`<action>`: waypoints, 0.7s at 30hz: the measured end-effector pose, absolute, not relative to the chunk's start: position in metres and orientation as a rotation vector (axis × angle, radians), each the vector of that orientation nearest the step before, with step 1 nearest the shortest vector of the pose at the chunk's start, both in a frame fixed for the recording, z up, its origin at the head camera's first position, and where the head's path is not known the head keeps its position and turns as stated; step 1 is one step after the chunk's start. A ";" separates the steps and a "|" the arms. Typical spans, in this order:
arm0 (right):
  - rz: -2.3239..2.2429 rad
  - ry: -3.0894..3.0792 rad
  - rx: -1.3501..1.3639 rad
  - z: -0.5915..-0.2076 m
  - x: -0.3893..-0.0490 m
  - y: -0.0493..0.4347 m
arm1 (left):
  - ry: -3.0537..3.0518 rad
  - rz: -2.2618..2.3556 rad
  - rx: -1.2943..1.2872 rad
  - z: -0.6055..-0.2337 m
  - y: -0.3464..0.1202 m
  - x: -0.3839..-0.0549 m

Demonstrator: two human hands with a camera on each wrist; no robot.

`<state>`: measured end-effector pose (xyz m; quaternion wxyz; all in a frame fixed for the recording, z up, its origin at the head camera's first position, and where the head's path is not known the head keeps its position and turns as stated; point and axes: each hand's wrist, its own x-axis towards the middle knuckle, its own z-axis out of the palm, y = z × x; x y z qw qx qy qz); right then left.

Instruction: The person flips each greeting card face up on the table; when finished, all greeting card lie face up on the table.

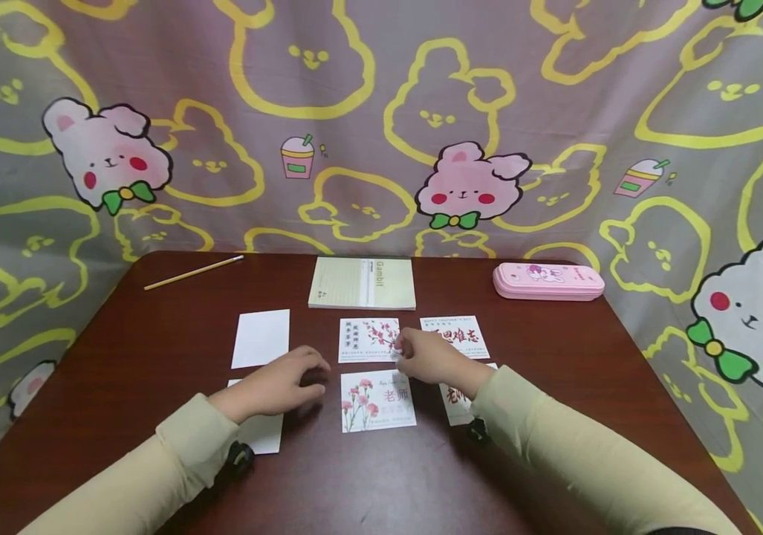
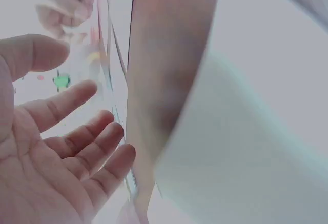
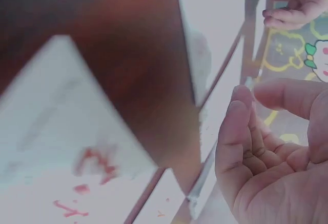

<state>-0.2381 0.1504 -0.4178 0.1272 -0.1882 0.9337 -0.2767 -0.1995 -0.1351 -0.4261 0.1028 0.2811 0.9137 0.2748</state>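
Observation:
My right hand (image 1: 437, 357) is at the right edge of a card with red blossoms (image 1: 361, 340). Its fingers curl loosely, thumb near index finger, and nothing shows between them in the right wrist view. Below lies a card with pink carnations (image 1: 377, 416). To the right is a card with red characters (image 1: 455, 336); another red-lettered card (image 1: 455, 409) is partly hidden by my right wrist. My left hand (image 1: 281, 383), fingers relaxed and apart, hovers near a blank white card (image 1: 261, 339) and covers part of a second white card (image 1: 267, 437). It holds nothing.
A pale notebook (image 1: 361, 284) lies at the back middle of the brown table (image 1: 114, 416). The pencil (image 1: 194, 273) lies at the back left, and a pink pencil case (image 1: 548, 282) at the back right. Behind the table hangs a patterned curtain (image 1: 354, 134).

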 end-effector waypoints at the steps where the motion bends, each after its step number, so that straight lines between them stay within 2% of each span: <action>1: -0.817 2.712 -0.548 -0.416 -0.240 0.148 | 2.724 0.825 0.815 -0.425 -0.141 -0.202; 14: -1.515 2.249 -0.375 -0.398 -0.269 0.077 | 2.956 0.899 0.437 -0.422 -0.220 -0.228; 21: -1.628 2.058 -0.314 -0.404 -0.279 0.032 | 2.948 0.769 0.449 -0.426 -0.243 -0.237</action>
